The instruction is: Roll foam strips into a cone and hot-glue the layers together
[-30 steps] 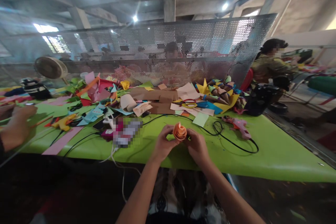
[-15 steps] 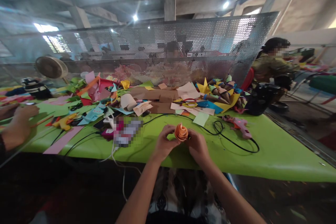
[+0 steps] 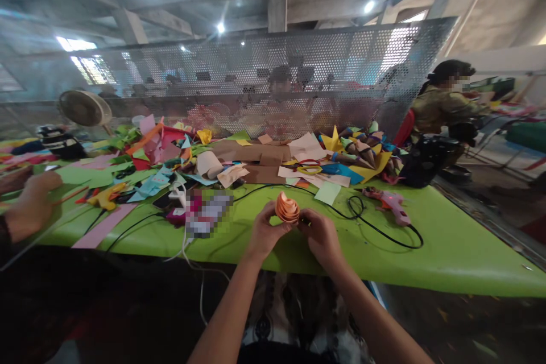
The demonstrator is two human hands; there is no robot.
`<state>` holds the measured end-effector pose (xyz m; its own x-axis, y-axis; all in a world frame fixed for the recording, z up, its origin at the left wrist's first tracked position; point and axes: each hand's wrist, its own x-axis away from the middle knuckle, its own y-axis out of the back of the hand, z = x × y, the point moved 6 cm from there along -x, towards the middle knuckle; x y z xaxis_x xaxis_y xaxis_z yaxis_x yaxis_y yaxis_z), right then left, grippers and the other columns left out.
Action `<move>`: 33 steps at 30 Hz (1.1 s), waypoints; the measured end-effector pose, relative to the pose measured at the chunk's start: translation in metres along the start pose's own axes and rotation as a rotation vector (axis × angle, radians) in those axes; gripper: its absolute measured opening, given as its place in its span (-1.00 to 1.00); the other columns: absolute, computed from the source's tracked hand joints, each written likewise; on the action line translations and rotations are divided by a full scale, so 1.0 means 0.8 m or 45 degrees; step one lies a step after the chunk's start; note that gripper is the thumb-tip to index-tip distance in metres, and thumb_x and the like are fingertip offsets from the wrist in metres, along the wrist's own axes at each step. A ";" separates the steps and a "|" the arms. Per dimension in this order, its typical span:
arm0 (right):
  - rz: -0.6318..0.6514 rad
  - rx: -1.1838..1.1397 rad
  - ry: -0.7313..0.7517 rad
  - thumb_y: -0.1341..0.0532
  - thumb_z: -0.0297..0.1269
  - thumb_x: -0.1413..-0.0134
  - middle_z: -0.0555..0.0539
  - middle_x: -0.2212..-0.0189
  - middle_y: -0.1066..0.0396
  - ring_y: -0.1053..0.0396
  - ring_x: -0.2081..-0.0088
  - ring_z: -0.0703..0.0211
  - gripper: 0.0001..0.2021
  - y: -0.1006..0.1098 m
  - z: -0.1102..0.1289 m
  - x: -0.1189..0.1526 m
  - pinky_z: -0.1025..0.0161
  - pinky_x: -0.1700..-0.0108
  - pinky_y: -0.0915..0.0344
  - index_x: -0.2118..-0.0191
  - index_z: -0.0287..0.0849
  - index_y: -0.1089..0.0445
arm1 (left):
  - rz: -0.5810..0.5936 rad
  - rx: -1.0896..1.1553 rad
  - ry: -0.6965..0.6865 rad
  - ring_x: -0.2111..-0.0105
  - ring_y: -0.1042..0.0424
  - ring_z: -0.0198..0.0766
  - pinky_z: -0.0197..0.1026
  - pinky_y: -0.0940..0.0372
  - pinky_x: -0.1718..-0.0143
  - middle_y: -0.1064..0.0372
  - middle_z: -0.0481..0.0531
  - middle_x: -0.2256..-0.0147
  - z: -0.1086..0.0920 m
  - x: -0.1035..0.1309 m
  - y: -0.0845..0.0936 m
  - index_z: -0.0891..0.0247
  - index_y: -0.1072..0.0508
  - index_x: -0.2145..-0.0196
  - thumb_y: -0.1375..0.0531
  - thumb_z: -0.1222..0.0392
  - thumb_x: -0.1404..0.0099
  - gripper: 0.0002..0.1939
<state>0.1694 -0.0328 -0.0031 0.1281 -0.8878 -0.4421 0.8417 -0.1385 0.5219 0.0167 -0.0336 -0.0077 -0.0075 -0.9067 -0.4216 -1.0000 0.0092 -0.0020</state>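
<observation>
An orange paper rose (image 3: 287,209), rolled in spiral layers, is held up over the front of the green table (image 3: 452,256). My left hand (image 3: 268,231) grips it from the left, fingers behind and thumb below. From the right, my right hand (image 3: 318,233) pinches its lower right edge with closed fingers. The undersides of the rose and some fingertips are hidden. Right of my hands lies a pink glue gun (image 3: 394,205) with a black cord. A light green paper square (image 3: 327,193) rests just behind my right hand.
Left of my hands are a power strip (image 3: 211,213) and a yellow glue gun (image 3: 106,198). Paper scraps, scissors (image 3: 309,167) and brown cardboard (image 3: 247,153) lie along the back, before a perforated metal screen (image 3: 239,79). Another person's hand (image 3: 36,199) works at far left.
The orange paper rose has tilted to the left and moved slightly up and left in my fingers. My right hand has shifted a little left with it.
</observation>
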 end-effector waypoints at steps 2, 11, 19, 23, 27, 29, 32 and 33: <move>0.001 0.004 0.004 -0.22 -0.41 -0.01 -0.07 0.38 -0.57 -0.49 0.35 0.08 -0.88 0.000 0.000 0.001 0.25 0.29 -0.29 0.37 -0.10 -0.51 | -0.011 0.010 0.021 0.10 -0.46 -0.08 -0.05 -0.31 -0.03 -0.53 0.09 0.17 0.001 0.000 0.001 0.23 -0.60 0.24 -0.45 0.04 -0.05 -0.66; -0.003 0.003 0.016 -0.24 -0.35 -0.05 -0.07 0.34 -0.58 -0.49 0.36 0.10 -0.90 0.000 0.005 0.002 0.26 0.31 -0.29 0.31 -0.08 -0.52 | -0.092 0.158 0.120 0.14 -0.48 -0.10 -0.08 -0.32 -0.01 -0.56 0.09 0.18 0.007 -0.001 0.003 0.24 -0.59 0.23 -0.45 0.01 -0.01 -0.61; -0.019 0.018 -0.003 -0.24 -0.33 -0.06 -0.04 0.39 -0.57 -0.48 0.38 0.10 -0.89 0.000 0.008 0.002 0.27 0.32 -0.28 0.35 -0.07 -0.54 | -0.129 0.115 0.203 0.31 -0.44 -0.20 -0.16 -0.32 0.17 -0.54 0.04 0.32 0.013 -0.005 0.006 0.25 -0.58 0.30 -0.43 -0.03 0.00 -0.63; -0.032 0.018 -0.007 -0.24 -0.29 -0.07 -0.03 0.32 -0.57 -0.45 0.41 0.15 -0.85 0.000 0.012 0.000 0.27 0.33 -0.28 0.24 -0.05 -0.54 | -0.139 0.099 0.232 0.37 -0.42 -0.23 -0.20 -0.30 0.25 -0.53 0.03 0.36 0.013 -0.006 0.009 0.26 -0.58 0.33 -0.42 -0.04 -0.03 -0.66; -0.035 0.003 0.027 -0.21 -0.26 -0.12 -0.05 0.39 -0.54 -0.44 0.39 0.13 -0.87 0.003 0.015 0.001 0.26 0.33 -0.27 0.35 -0.09 -0.52 | -0.086 0.019 0.190 0.29 -0.45 -0.18 -0.15 -0.30 0.16 -0.55 0.04 0.32 0.008 -0.005 0.005 0.23 -0.59 0.31 -0.41 0.01 -0.06 -0.71; -0.043 -0.004 0.036 -0.21 -0.27 -0.11 -0.05 0.42 -0.52 -0.42 0.41 0.13 -0.87 0.005 0.015 0.001 0.26 0.34 -0.26 0.38 -0.10 -0.51 | -0.060 -0.015 0.166 0.23 -0.46 -0.14 -0.11 -0.30 0.08 -0.56 0.06 0.29 0.005 -0.005 0.001 0.23 -0.59 0.31 -0.42 0.03 -0.05 -0.71; -0.032 -0.031 0.047 -0.22 -0.29 -0.09 -0.03 0.43 -0.51 -0.41 0.44 0.16 -0.90 0.005 0.015 0.002 0.29 0.37 -0.25 0.35 -0.10 -0.51 | -0.054 -0.064 0.136 0.16 -0.46 -0.10 -0.05 -0.27 -0.01 -0.55 0.09 0.26 0.001 -0.004 -0.001 0.23 -0.59 0.31 -0.42 0.04 -0.05 -0.72; -0.026 -0.044 0.048 -0.23 -0.30 -0.08 -0.03 0.42 -0.51 -0.41 0.44 0.17 -0.90 0.004 0.015 0.002 0.29 0.38 -0.25 0.34 -0.10 -0.51 | -0.061 -0.077 0.126 0.15 -0.46 -0.09 -0.05 -0.27 -0.02 -0.55 0.09 0.25 0.000 -0.004 0.000 0.24 -0.59 0.31 -0.42 0.04 -0.06 -0.72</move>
<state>0.1663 -0.0399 0.0067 0.1300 -0.8676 -0.4801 0.8620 -0.1404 0.4871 0.0170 -0.0309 -0.0065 0.0427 -0.9427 -0.3309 -0.9977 -0.0577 0.0358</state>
